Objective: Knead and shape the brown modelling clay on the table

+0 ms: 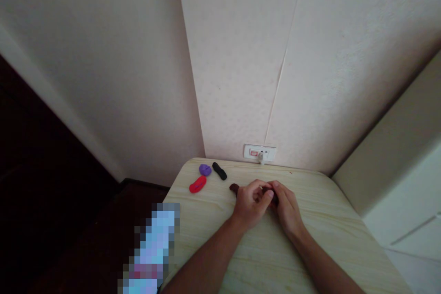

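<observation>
Over the wooden table, my left hand (pixel 251 206) and my right hand (pixel 287 207) meet with curled fingers. Pinched between them is a dark brown lump of modelling clay (pixel 274 196), mostly covered by the fingers. A second brown clay piece (pixel 234 188) pokes out just left of my left hand; whether it touches the hand I cannot tell. Farther left lie a black clay piece (pixel 219 171), narrow in its middle, a purple clay lump (pixel 205 170) and a flattened red clay piece (pixel 197 184) with a purple streak.
The pale wood-grain table (pixel 330 220) has rounded far corners and stands against a wall. A wall socket (pixel 248 151) with a white plug (pixel 261 158) sits just above its far edge. A white cabinet (pixel 406 156) is on the right. A blurred-out bluish object (pixel 153 243) is at the left edge.
</observation>
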A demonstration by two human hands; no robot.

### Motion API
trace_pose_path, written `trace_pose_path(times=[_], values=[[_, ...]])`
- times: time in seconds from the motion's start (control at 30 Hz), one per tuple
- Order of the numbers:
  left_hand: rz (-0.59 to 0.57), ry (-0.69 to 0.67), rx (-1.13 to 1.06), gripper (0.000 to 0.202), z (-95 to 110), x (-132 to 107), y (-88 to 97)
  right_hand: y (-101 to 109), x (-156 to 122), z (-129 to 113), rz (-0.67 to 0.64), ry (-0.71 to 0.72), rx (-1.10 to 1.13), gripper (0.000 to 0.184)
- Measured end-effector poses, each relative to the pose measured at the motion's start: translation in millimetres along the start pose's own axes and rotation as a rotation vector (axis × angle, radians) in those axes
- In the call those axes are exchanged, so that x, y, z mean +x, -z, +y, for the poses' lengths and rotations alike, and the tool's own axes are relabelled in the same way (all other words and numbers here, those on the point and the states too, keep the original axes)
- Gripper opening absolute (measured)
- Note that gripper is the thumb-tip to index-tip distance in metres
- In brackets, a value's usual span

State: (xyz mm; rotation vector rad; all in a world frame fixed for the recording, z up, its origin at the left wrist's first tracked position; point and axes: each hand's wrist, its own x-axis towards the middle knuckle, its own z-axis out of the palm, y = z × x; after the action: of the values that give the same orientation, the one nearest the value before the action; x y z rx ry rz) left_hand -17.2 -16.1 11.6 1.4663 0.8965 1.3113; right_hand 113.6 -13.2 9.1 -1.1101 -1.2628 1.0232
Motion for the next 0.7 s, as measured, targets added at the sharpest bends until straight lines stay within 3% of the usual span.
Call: trace_pose_path(times=[0.4, 0.7], values=[[-0.028, 0.059, -0.022, 0.039, -1.9, 1.3, 0.6, -3.0, 0.8, -4.7, 0.073, 0.027, -0.126, 0.061], [-0.029, 0.078, -0.289, 0.046, -2.6, 5.0, 0.9, -3.0, -4.5, -4.3, 0.002, 0.006, 0.018, 0.036]])
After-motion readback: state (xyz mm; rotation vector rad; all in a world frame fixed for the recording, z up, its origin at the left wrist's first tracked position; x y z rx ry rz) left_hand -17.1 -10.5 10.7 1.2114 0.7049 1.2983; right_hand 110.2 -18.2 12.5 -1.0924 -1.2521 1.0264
